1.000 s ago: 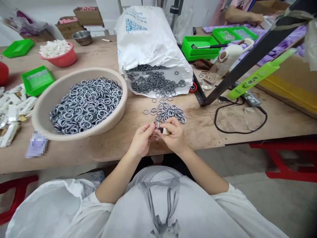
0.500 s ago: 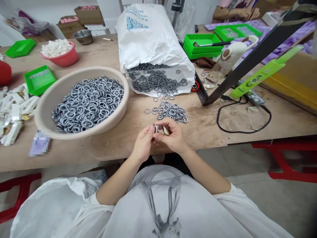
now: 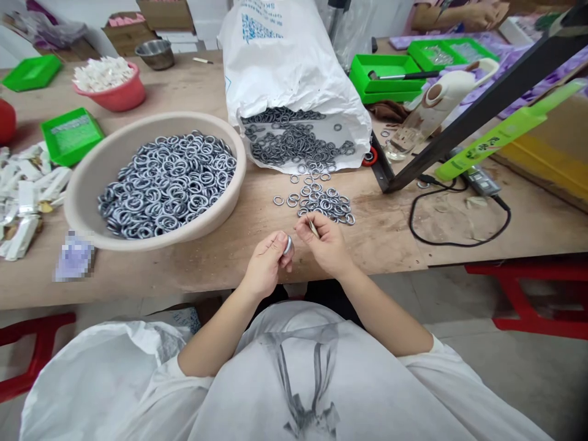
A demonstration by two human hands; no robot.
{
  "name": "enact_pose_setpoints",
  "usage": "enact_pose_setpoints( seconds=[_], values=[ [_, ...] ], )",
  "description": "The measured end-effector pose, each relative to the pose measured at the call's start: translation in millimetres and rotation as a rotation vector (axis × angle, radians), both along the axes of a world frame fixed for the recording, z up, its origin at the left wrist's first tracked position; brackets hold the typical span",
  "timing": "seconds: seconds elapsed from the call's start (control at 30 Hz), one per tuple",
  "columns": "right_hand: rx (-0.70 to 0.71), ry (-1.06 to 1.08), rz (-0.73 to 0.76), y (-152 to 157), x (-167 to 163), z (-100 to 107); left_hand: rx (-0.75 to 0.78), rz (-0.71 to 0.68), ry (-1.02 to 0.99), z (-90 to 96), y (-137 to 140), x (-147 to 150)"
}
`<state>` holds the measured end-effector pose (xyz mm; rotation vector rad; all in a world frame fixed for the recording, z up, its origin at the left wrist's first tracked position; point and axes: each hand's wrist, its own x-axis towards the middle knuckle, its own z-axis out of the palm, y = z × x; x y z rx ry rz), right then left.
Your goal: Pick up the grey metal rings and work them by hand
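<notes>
My left hand point(image 3: 266, 264) pinches a grey metal ring point(image 3: 288, 245) between thumb and fingers, just above the wooden table's point(image 3: 206, 263) front edge. My right hand point(image 3: 327, 246) is a little apart from it, fingers closed on a small pale strip point(image 3: 314, 229). Just beyond the right hand lies a small heap of loose rings point(image 3: 321, 203). Behind that, an open white sack point(image 3: 289, 79) spills more rings. A beige basin point(image 3: 92, 184) to the left is full of rings.
Green trays point(image 3: 68, 135) and white packets lie at the left, a red bowl point(image 3: 114, 95) and steel bowl at the back. A black slanted frame point(image 3: 459, 128), a black cable point(image 3: 459, 226) and green trays are on the right. Another person's hands point(image 3: 463, 15) work at the far right.
My hands have drawn apart: the ring stays in the left hand, and the right hand has pulled the pale strip away to the right. The view has tilted slightly.
</notes>
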<state>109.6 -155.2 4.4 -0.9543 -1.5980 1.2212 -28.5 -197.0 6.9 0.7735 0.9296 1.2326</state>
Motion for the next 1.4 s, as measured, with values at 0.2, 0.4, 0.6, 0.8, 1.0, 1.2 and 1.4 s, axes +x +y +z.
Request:
enact_pose_setpoints(
  seconds=[0.2,0.4,0.6,0.8,1.0,1.2,1.4],
  values=[
    [0.34,-0.389,0.14,-13.0,9.3,8.9,-0.056,0.065,-0.026,0.1,1.2,0.3],
    [0.336,-0.423,0.196,-18.3,6.9,10.1,-0.066,0.041,-0.006,0.1,2.4,-0.1],
    [0.118,-0.353,-0.139,25.3,10.7,-6.3,0.059,-0.295,0.092,14.9,-17.9,-14.7],
    [0.244,-0.982,-0.09,80.7,-24.2,-7.1,0.457,0.606,1.181,60.6,4.6,-101.7],
    [0.253,-1.112,-0.025,100.9,-52.0,-9.1,0.345,0.646,1.832,69.0,31.1,-146.1],
    [0.012,-0.116,0.009,40.8,-23.0,3.3,0.597,0.354,1.107,29.4,9.3,-54.2],
    [0.055,0.141,-0.16,-12.6,-8.7,-7.8,0.252,0.16,0.495,6.4,12.4,2.1]
  ],
)
